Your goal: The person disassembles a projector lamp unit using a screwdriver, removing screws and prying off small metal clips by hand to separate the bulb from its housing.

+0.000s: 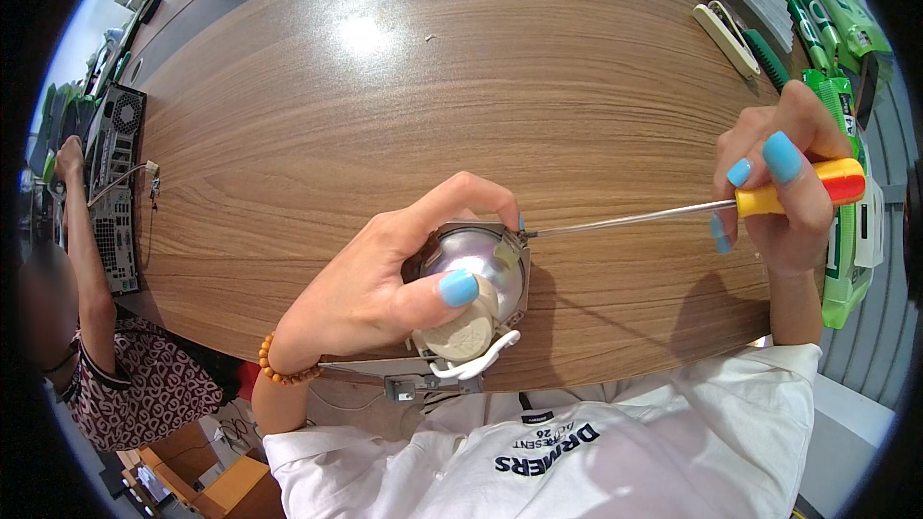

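The reflector unit (502,267) lies clasped between left thumb and fingers (461,190), while right fingers (785,161) curl around a screwdriver handle (846,182).

Green packages (835,2) lie far right, a computer case (120,221) far left.

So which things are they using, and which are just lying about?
In use:
- yellow-and-red screwdriver, in the right hand
- silvery domed part, in the left hand

Seemingly just lying about:
- green packets
- long cream object
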Demonstrator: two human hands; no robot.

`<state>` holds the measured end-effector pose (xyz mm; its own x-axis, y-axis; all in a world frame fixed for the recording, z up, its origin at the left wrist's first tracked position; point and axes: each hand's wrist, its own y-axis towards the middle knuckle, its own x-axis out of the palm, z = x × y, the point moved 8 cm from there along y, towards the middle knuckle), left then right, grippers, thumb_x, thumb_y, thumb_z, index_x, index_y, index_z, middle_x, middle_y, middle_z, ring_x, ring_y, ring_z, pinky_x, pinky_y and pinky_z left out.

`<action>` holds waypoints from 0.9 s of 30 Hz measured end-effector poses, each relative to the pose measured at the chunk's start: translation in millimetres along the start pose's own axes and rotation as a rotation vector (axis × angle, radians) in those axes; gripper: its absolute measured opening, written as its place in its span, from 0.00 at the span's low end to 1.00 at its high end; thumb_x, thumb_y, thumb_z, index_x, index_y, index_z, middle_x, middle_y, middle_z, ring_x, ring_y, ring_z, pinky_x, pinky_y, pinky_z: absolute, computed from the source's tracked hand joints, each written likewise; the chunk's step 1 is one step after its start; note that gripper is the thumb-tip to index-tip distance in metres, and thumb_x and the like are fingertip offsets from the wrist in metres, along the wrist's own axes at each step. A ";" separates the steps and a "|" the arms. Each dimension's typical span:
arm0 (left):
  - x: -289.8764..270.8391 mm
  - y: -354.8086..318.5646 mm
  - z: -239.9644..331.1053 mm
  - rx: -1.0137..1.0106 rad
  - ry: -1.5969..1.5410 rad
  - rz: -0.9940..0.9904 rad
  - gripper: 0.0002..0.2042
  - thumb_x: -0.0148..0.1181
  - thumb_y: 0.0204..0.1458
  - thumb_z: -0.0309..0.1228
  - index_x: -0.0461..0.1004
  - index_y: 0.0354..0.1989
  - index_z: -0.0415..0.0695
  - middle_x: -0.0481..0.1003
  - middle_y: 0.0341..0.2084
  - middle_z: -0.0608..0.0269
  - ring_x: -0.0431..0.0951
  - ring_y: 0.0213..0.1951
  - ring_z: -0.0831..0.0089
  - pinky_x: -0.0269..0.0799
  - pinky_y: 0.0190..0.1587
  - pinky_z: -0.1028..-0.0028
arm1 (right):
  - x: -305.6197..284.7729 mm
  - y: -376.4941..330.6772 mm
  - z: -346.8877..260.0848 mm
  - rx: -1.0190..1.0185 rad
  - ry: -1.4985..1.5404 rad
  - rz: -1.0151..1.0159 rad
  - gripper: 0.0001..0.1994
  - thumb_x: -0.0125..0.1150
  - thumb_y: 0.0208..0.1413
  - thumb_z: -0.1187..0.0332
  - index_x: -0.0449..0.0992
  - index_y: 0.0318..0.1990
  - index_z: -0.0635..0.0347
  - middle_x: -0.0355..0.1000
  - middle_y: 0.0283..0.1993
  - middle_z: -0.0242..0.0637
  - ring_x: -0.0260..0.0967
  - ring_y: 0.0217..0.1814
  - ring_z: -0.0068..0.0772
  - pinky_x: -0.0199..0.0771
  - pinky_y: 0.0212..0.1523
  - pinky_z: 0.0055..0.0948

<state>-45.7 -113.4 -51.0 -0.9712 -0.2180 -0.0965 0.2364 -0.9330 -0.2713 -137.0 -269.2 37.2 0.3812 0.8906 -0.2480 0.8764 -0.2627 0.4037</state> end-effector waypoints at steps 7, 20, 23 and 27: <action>0.4 0.8 0.0 0.033 -0.011 -0.008 0.24 0.49 0.35 0.47 0.63 0.40 0.47 0.69 0.25 0.61 0.68 0.28 0.73 0.63 0.32 0.74 | 1.9 0.7 1.1 -0.004 0.025 -0.003 0.10 0.45 0.50 0.68 0.60 0.20 0.60 0.60 0.11 0.36 0.57 0.06 0.20 0.56 0.04 0.14; 1.7 1.2 3.3 0.043 0.002 -0.014 0.22 0.48 0.36 0.47 0.64 0.40 0.47 0.69 0.28 0.62 0.69 0.31 0.72 0.64 0.34 0.73 | 1.3 0.9 3.6 -0.019 0.048 -0.016 0.11 0.45 0.50 0.68 0.59 0.19 0.61 0.58 0.11 0.36 0.56 0.06 0.21 0.55 0.04 0.14; 1.0 0.7 3.9 0.056 -0.001 -0.007 0.22 0.48 0.36 0.46 0.65 0.39 0.47 0.69 0.28 0.62 0.69 0.31 0.72 0.64 0.34 0.74 | -1.2 -0.3 3.2 0.047 0.040 0.024 0.11 0.45 0.50 0.68 0.59 0.19 0.60 0.58 0.11 0.36 0.56 0.06 0.21 0.54 0.04 0.14; 0.8 0.6 5.3 0.059 -0.008 -0.019 0.22 0.48 0.35 0.45 0.64 0.39 0.47 0.69 0.27 0.62 0.69 0.30 0.72 0.64 0.34 0.74 | -4.1 0.4 4.4 0.110 0.050 0.072 0.11 0.44 0.50 0.68 0.58 0.19 0.60 0.58 0.11 0.36 0.56 0.06 0.21 0.52 0.03 0.14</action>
<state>-46.5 -115.7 -46.2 -0.9758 -0.2019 -0.0842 0.2157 -0.9522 -0.2163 -137.0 -274.5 34.5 0.4311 0.8849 -0.1765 0.8754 -0.3627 0.3195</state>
